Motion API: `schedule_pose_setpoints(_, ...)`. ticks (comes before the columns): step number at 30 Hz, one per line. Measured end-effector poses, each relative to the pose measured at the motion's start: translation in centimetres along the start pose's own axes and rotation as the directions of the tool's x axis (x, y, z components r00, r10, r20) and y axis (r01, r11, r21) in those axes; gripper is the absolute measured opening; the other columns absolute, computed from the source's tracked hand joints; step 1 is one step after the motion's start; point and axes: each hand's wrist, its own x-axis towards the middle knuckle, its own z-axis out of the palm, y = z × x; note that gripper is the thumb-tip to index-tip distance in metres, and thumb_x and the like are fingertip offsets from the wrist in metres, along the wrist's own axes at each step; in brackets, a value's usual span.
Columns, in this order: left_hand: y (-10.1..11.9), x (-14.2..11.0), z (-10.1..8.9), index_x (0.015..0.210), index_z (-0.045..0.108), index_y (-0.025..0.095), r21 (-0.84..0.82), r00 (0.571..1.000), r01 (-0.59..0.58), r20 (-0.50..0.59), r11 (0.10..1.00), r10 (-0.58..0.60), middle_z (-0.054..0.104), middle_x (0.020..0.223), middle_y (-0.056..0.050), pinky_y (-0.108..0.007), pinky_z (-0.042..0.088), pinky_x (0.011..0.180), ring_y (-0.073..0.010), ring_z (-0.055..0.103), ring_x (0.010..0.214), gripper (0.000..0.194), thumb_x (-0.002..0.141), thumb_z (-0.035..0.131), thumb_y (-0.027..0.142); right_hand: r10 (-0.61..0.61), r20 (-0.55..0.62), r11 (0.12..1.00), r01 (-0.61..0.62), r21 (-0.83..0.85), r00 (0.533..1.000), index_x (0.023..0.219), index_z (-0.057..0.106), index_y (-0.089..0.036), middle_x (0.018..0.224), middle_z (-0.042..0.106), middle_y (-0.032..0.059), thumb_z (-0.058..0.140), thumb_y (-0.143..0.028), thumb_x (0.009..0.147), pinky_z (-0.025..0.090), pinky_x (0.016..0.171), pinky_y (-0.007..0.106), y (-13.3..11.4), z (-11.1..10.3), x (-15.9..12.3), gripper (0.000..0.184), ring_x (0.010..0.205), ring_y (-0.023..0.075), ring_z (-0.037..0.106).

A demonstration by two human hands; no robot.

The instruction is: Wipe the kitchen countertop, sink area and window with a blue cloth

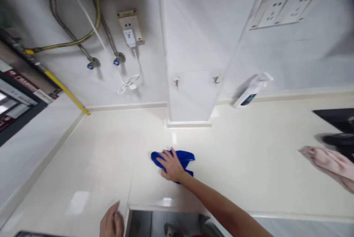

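Note:
A blue cloth (186,156) lies crumpled on the cream countertop (249,178), in front of the wall pillar. My right hand (172,166) presses down on it with spread fingers, covering its middle. At the bottom of the view, my left hand (110,222) is by the counter's inner corner, its fingers loosely bent and apart. Nothing shows in it, and its lower part is cut off by the frame.
A white spray bottle (250,92) leans at the back wall. A pink cloth (330,163) and dark objects (339,139) lie at the right. Hoses, water valves (117,59) and a plugged-in socket (129,28) are on the left wall, beside a yellow pipe (68,92).

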Motion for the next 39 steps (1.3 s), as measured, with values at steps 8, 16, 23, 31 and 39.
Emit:
schedule_pose_setpoints(8, -1.6, 3.5, -1.3, 0.111, 0.071, 0.017, -0.149, 0.99, -0.019, 0.138, 0.989, 0.04, 0.075, 0.109, -0.01, -0.035, 0.056, 0.095, -0.0203, 0.07, 0.1, 0.042, 0.092, 0.045, 0.043, 0.416, -0.255, 0.833, -0.478, -0.28, 0.873, 0.143, 0.054, -0.024, 0.152, 0.049, 0.0113, 0.043, -0.034, 0.091, 0.018, 0.117, 0.064, 7.6, -1.1, -9.8, 0.055, 0.144, 0.0325, 0.035)
schedule_pose_setpoints(16, -6.5, 5.1, -5.4, 0.118, 0.071, 0.018, 0.012, 0.943, 0.334, -0.006, 0.943, -0.333, 0.074, 0.103, -0.011, -0.038, 0.05, 0.083, -0.0231, 0.065, 0.086, 0.047, 0.092, 0.04, 0.04, 0.56, -0.505, 0.583, -0.745, -0.324, 0.657, 0.14, 0.055, -0.018, 0.145, 0.052, 0.0192, 0.04, -0.035, 0.094, 0.033, 0.105, 0.058, 4.1, 1.7, -13.9, 0.052, 0.135, 0.0366, 0.041)
schedule_pose_setpoints(23, -5.9, 6.5, -5.6, 0.115, 0.073, 0.028, -0.022, 0.774, 0.633, -0.02, 0.774, -0.633, 0.071, 0.09, -0.005, -0.033, 0.037, 0.069, -0.0176, 0.051, 0.069, 0.039, 0.09, 0.045, 0.037, 0.496, -0.348, 0.702, -0.603, -0.378, 0.796, 0.141, 0.055, -0.018, 0.147, 0.05, 0.0168, 0.039, -0.035, 0.096, 0.027, 0.11, 0.055, -4.0, 4.2, -5.6, 0.051, 0.138, 0.0349, 0.037)
schedule_pose_setpoints(31, -7.0, 5.9, -4.3, 0.103, 0.076, 0.026, -0.058, 0.788, 0.61, -0.059, 0.79, -0.613, 0.064, 0.074, -0.001, -0.029, 0.035, 0.066, -0.0148, 0.052, 0.066, 0.032, 0.087, 0.05, 0.033, 0.306, -0.062, 0.909, -0.311, -0.279, 0.95, 0.146, 0.051, -0.018, 0.156, 0.043, 0.0167, 0.042, -0.041, 0.097, 0.016, 0.117, 0.06, -14.0, 7.7, 4.1, 0.055, 0.145, 0.0378, 0.028)
schedule_pose_setpoints(39, -6.1, 6.2, -4.7, 0.099, 0.074, 0.022, 0.013, 0.783, 0.619, -0.086, 0.785, -0.616, 0.07, 0.088, -0.006, -0.031, 0.033, 0.068, -0.0174, 0.054, 0.073, 0.032, 0.089, 0.046, 0.033, -0.268, 0.203, 0.963, 0.265, 0.042, 0.942, 0.149, 0.046, -0.022, 0.159, 0.038, 0.0149, 0.043, -0.045, 0.098, 0.007, 0.12, 0.066, -22.8, 11.0, 7.3, 0.057, 0.148, 0.0384, 0.022)
